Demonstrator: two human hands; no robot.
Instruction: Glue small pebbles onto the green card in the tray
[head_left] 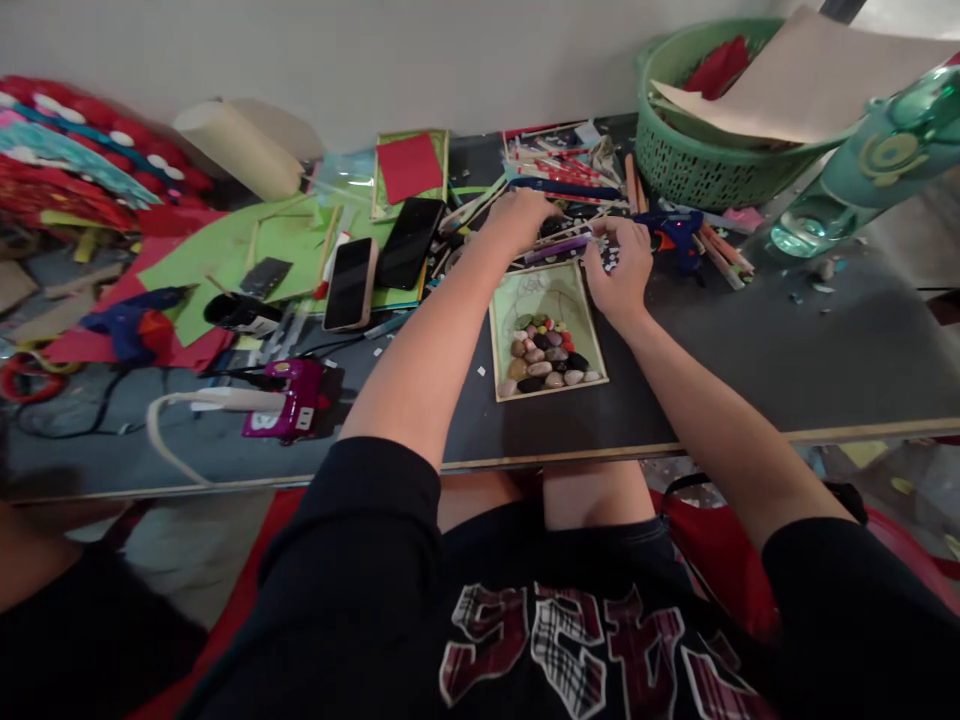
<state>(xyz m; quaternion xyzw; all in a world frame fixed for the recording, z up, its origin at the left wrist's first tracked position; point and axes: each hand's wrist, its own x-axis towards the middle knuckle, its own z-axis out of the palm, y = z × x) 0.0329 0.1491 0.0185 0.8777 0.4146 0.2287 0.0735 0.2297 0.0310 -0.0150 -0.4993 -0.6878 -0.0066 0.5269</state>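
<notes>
A framed board (544, 290) lies on the dark table in front of me, with several pebbles (553, 354) and a few small red and green pieces on its lower half. Beyond its top edge, my left hand (525, 217) reaches down into a pile of sticks and scraps; its fingertips are hidden in the clutter. My right hand (621, 265) is at the board's upper right corner, fingers curved and apart, near a purple marker (556, 249). Nothing shows in its grasp.
Two phones (351, 284) lie left of the board, near a purple power adapter (289, 400) with cables. A blue glue gun (679, 235), a green basket (697, 172) and a bottle (840, 190) stand or lie at right. A person's arm (30, 555) shows at lower left.
</notes>
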